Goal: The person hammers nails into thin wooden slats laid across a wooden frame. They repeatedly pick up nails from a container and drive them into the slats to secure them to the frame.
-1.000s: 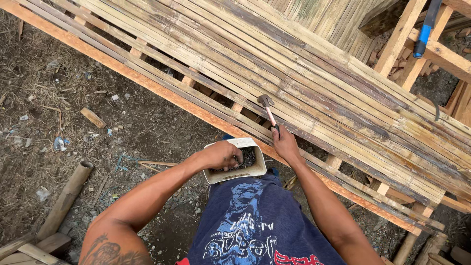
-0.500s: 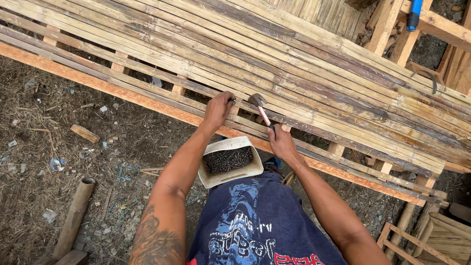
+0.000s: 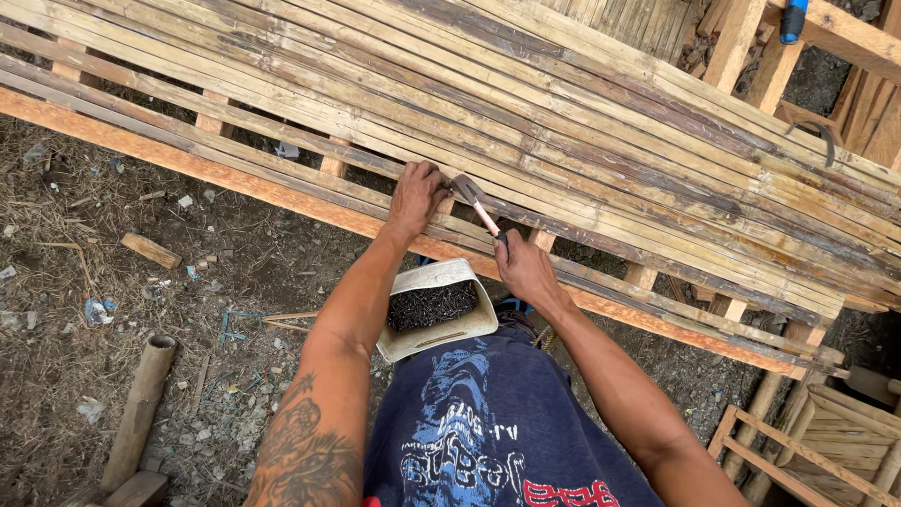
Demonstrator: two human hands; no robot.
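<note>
— Where are the hands?

— Both near the middle of the frame. The left hand (image 3: 416, 195) lies on the bamboo slats (image 3: 601, 160) with fingers curled down, pinching something too small to make out. The right hand (image 3: 527, 272) is closed round the handle of a hammer (image 3: 477, 204), whose head hangs just right of the left fingers.

— Any room around them?

— Not much. The two hands are close together at the near edge of the slats, where an orange-brown rail (image 3: 282, 192) runs down from upper left to lower right. Below that edge it is open dirt ground (image 3: 113, 272), with a bamboo pole (image 3: 139, 413) lying at lower left.

— Changed from half a second back?

— Barely. The left hand remains pressed on the slats and the hammer head has come a touch nearer to it. A second ago that hand was down at the tub.

— The tub?

— A pale tub of dark nails (image 3: 434, 308), in the lap between the forearms. Left forearm straight, right elbow bent.
</note>
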